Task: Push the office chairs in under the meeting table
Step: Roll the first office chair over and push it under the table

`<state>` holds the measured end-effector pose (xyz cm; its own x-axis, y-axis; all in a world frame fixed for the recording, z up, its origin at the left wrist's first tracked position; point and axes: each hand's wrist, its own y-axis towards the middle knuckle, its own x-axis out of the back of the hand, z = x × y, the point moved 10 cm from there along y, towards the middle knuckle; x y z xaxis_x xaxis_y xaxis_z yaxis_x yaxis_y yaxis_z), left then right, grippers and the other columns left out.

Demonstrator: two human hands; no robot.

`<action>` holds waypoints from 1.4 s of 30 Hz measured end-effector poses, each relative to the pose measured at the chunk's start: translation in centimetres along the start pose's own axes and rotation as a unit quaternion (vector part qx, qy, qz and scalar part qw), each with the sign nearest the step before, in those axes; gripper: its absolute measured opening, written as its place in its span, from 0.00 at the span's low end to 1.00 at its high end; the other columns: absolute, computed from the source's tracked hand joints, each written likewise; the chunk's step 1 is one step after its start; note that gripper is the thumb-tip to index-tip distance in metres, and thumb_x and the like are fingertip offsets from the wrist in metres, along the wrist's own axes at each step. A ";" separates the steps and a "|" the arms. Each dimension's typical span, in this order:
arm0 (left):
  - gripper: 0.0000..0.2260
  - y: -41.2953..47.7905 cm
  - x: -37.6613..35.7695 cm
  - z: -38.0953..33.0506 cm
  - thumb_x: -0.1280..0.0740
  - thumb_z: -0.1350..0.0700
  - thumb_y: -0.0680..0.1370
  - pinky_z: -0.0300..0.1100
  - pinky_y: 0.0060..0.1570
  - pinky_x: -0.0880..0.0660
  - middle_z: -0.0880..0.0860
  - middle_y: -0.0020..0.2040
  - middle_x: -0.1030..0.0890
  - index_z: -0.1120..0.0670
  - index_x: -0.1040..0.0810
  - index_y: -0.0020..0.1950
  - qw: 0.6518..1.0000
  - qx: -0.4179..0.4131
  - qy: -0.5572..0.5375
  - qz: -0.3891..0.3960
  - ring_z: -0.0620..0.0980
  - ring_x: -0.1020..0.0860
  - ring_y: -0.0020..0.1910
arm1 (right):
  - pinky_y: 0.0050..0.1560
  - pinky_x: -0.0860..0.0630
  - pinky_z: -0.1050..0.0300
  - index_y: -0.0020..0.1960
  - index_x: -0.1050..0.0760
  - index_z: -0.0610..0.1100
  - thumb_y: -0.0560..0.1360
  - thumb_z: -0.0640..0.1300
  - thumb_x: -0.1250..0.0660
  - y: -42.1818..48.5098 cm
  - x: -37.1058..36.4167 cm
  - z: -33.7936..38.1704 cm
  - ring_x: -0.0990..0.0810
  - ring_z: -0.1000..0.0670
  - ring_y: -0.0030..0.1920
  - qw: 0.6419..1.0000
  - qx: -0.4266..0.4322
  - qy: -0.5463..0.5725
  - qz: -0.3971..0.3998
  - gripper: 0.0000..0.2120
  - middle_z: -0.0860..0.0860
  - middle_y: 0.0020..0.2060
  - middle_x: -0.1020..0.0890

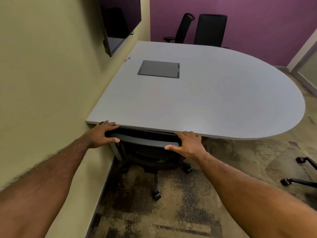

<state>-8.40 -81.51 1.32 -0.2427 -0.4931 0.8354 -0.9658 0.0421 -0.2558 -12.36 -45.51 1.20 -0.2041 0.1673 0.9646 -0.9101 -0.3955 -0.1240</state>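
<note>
A black mesh office chair (147, 150) stands at the near edge of the grey meeting table (197, 100), its seat under the top and its backrest against the table's edge. My left hand (103, 133) grips the left end of the backrest's top rail, thumb in front and fingers over it. My right hand (186, 143) grips the right end the same way. Two more black chairs (210, 30) stand at the table's far side by the purple wall.
The yellow wall (42, 74) runs close along the table's left side, with a dark screen (118, 23) mounted on it. A grey cable hatch (158, 69) sits in the tabletop. The castor legs of another chair (298, 179) show at the right edge on the patterned carpet.
</note>
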 end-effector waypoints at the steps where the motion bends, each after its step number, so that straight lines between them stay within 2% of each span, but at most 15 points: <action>1: 0.35 0.2 0.0 0.0 0.27 0.39 0.75 0.54 0.80 0.53 0.45 0.82 0.40 0.42 0.35 0.79 1.000 0.002 -0.003 0.003 0.46 0.52 0.82 | 0.74 0.42 0.35 0.76 0.34 0.53 0.60 0.87 0.55 0.2 0.0 0.0 0.33 0.45 0.72 1.000 0.003 0.010 0.011 0.56 0.49 0.72 0.27; 4: 0.34 1.0 0.0 -0.1 0.28 0.40 0.76 0.54 0.81 0.54 0.46 0.82 0.42 0.43 0.37 0.79 1.000 0.008 0.004 0.007 0.46 0.53 0.82 | 0.76 0.53 0.29 0.76 0.34 0.51 0.62 0.85 0.48 0.8 0.1 -0.3 0.35 0.44 0.74 0.999 -0.008 0.036 0.033 0.54 0.48 0.73 0.28; 7: 0.34 1.6 0.0 -0.6 0.28 0.41 0.77 0.56 0.80 0.53 0.47 0.83 0.43 0.44 0.37 0.80 1.000 0.016 0.003 0.009 0.48 0.54 0.82 | 0.77 0.58 0.33 0.76 0.34 0.49 0.67 0.81 0.45 0.9 0.8 -0.4 0.35 0.45 0.75 0.999 -0.008 0.053 0.005 0.49 0.47 0.71 0.27; 9: 0.34 1.9 0.0 -1.4 0.28 0.42 0.77 0.56 0.80 0.52 0.50 0.83 0.43 0.46 0.38 0.81 1.000 0.020 0.008 0.005 0.51 0.54 0.83 | 0.78 0.55 0.36 0.76 0.33 0.47 0.70 0.79 0.45 0.9 1.5 -0.5 0.35 0.45 0.74 0.999 -0.004 0.050 -0.017 0.47 0.47 0.70 0.27; 11: 0.34 2.3 0.0 -2.5 0.29 0.44 0.78 0.56 0.80 0.52 0.52 0.83 0.44 0.48 0.38 0.81 1.000 0.025 0.016 -0.004 0.53 0.53 0.83 | 0.77 0.48 0.40 0.75 0.31 0.46 0.72 0.77 0.44 1.2 2.3 -0.6 0.33 0.44 0.72 0.999 -0.003 0.036 -0.029 0.44 0.46 0.69 0.25; 15: 0.32 2.5 0.1 -4.3 0.31 0.47 0.81 0.55 0.80 0.52 0.55 0.83 0.46 0.51 0.39 0.81 0.999 0.037 0.022 -0.021 0.55 0.52 0.83 | 0.68 0.31 0.46 0.72 0.29 0.44 0.76 0.71 0.40 2.0 3.4 -0.7 0.28 0.44 0.64 0.999 -0.013 0.037 -0.028 0.37 0.46 0.63 0.23; 21: 0.30 3.1 -0.2 -4.7 0.35 0.48 0.83 0.57 0.80 0.55 0.57 0.84 0.49 0.53 0.43 0.82 0.998 0.043 0.055 -0.007 0.56 0.54 0.83 | 0.62 0.27 0.49 0.69 0.26 0.44 0.76 0.69 0.37 2.5 3.9 -1.0 0.26 0.45 0.62 0.998 -0.018 0.047 -0.024 0.34 0.46 0.61 0.22; 23: 0.30 3.3 -0.4 -4.4 0.36 0.48 0.83 0.57 0.79 0.57 0.57 0.84 0.51 0.53 0.44 0.82 0.997 0.046 0.067 0.003 0.56 0.56 0.83 | 0.63 0.28 0.48 0.69 0.26 0.43 0.76 0.68 0.36 2.6 3.8 -0.8 0.27 0.45 0.62 0.998 -0.016 0.051 -0.024 0.34 0.46 0.60 0.22; 25: 0.31 3.6 -0.4 -4.1 0.37 0.48 0.84 0.57 0.79 0.57 0.56 0.84 0.52 0.52 0.46 0.83 0.996 0.047 0.077 0.018 0.56 0.56 0.83 | 0.67 0.30 0.47 0.70 0.27 0.42 0.76 0.67 0.36 2.7 3.6 -0.7 0.28 0.44 0.64 0.998 -0.014 0.056 -0.025 0.34 0.45 0.62 0.23; 27: 0.31 3.8 -0.4 -3.8 0.37 0.47 0.83 0.57 0.80 0.56 0.56 0.84 0.52 0.52 0.46 0.83 0.995 0.050 0.076 0.029 0.55 0.56 0.83 | 0.74 0.37 0.44 0.73 0.31 0.42 0.78 0.66 0.38 2.8 3.3 -0.6 0.32 0.43 0.70 0.998 -0.010 0.056 -0.025 0.35 0.43 0.68 0.26; 31: 0.32 3.8 -0.4 -3.6 0.34 0.49 0.82 0.58 0.80 0.53 0.55 0.84 0.50 0.51 0.44 0.83 0.996 0.064 0.059 0.030 0.57 0.54 0.82 | 0.81 0.52 0.43 0.80 0.41 0.43 0.82 0.62 0.43 1.9 2.2 -1.1 0.49 0.42 0.81 0.998 0.000 0.055 -0.009 0.34 0.44 0.80 0.41; 35: 0.31 3.4 -1.9 -6.8 0.36 0.55 0.82 0.65 0.78 0.58 0.53 0.84 0.47 0.47 0.45 0.83 0.998 0.014 0.059 0.006 0.59 0.53 0.82 | 0.81 0.53 0.48 0.81 0.44 0.46 0.83 0.58 0.43 0.2 2.0 -2.3 0.52 0.46 0.82 0.997 0.031 0.066 -0.009 0.31 0.46 0.82 0.47; 37: 0.30 3.5 -3.4 -10.3 0.38 0.50 0.83 0.64 0.78 0.58 0.53 0.83 0.46 0.48 0.46 0.83 0.997 -0.030 0.070 -0.015 0.56 0.51 0.82 | 0.81 0.49 0.47 0.82 0.45 0.46 0.82 0.59 0.40 -1.4 2.4 -3.5 0.51 0.45 0.82 0.997 0.043 0.055 -0.022 0.33 0.46 0.82 0.47; 40: 0.33 3.7 -5.7 -17.4 0.40 0.38 0.82 0.63 0.78 0.49 0.53 0.83 0.43 0.50 0.45 0.83 0.989 -0.099 0.089 -0.068 0.55 0.46 0.82 | 0.80 0.45 0.46 0.81 0.44 0.46 0.80 0.59 0.37 -4.0 2.5 -6.5 0.48 0.44 0.81 0.999 0.034 0.027 -0.025 0.35 0.45 0.81 0.45; 42: 0.36 3.6 -7.5 -22.9 0.42 0.34 0.80 0.60 0.77 0.42 0.55 0.81 0.38 0.52 0.41 0.82 0.978 -0.156 0.092 -0.102 0.57 0.41 0.80 | 0.80 0.45 0.47 0.81 0.44 0.46 0.80 0.60 0.37 -6.0 2.4 -9.6 0.47 0.43 0.81 1.000 0.006 0.023 -0.016 0.36 0.45 0.81 0.45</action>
<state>-12.15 -57.73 5.27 -0.0258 -0.3558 0.9342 -0.9696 0.2363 0.0632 -10.87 -34.10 2.05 -0.1921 0.2210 0.9562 -0.9122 -0.3995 -0.0909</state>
